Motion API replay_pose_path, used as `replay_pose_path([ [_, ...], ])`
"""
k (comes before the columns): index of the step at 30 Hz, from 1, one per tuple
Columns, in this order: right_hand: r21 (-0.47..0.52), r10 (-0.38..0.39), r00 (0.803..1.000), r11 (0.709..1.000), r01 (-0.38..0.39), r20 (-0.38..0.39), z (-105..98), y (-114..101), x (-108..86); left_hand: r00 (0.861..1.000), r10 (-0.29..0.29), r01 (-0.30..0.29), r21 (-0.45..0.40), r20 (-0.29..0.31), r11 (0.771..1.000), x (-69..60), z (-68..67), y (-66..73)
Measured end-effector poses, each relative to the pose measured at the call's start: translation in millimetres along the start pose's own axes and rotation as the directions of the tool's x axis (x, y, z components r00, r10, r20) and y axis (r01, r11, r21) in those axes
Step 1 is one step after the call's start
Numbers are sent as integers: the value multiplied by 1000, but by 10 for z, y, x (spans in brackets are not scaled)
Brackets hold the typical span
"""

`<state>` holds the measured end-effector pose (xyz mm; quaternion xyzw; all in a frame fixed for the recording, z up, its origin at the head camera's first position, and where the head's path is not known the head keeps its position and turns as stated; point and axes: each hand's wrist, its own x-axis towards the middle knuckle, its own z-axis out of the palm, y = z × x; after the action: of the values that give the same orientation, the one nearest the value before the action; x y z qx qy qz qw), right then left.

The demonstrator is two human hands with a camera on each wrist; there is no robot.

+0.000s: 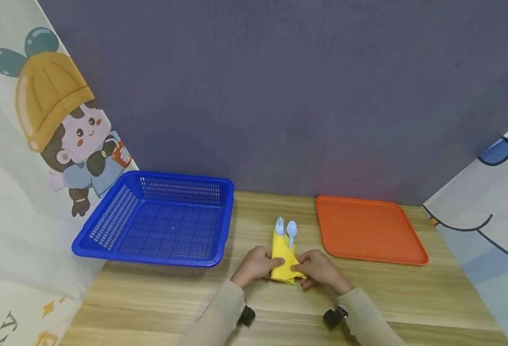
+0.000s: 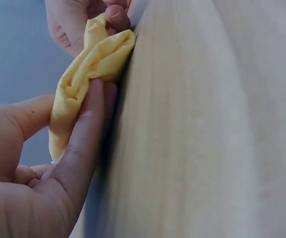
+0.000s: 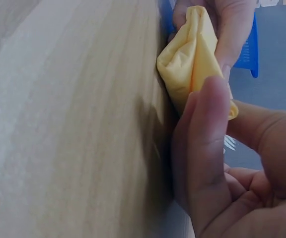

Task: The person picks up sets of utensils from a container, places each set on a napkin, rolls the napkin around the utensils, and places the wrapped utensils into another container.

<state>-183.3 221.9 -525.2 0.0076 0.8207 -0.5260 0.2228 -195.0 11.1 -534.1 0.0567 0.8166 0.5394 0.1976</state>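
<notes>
A yellow napkin (image 1: pixel 283 259) is folded around a pale blue plastic fork (image 1: pixel 279 226) and a matching spoon (image 1: pixel 291 231), whose heads stick out at its far end. My left hand (image 1: pixel 258 265) pinches the napkin's left side between thumb and fingers. On the other side my right hand (image 1: pixel 320 270) pinches a corner flap that points right. In the left wrist view the napkin (image 2: pixel 78 89) shows its layered, folded end, with fingers beneath it. The right wrist view shows the napkin (image 3: pixel 192 59) just above the table, held by both hands. The cutlery handles are hidden inside.
A blue plastic basket (image 1: pixel 227 216) with slotted walls stands at the left of the wooden table (image 1: pixel 288 317). To the right lies an orange tray (image 1: pixel 368 230). A dark grey panel (image 1: pixel 279 96) rises behind the table, with printed cloths at both sides.
</notes>
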Motion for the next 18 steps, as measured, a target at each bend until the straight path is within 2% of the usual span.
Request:
replay_pose_path([
  [4,60,18,1000,998,-19,16,-11,-9,-9,1000,-2,4,-166,10,986,-11,39,-32],
  [6,74,22,999,997,-24,28,-17,-8,-10,1000,-8,9,-216,8,976,-16,59,-43],
  [12,116,27,998,993,-33,53,-22,33,1,1000,-22,25,-329,13,944,-42,96,-43],
  [18,158,16,998,987,-24,55,8,56,-2,999,2,14,-415,37,910,-77,103,-70],
])
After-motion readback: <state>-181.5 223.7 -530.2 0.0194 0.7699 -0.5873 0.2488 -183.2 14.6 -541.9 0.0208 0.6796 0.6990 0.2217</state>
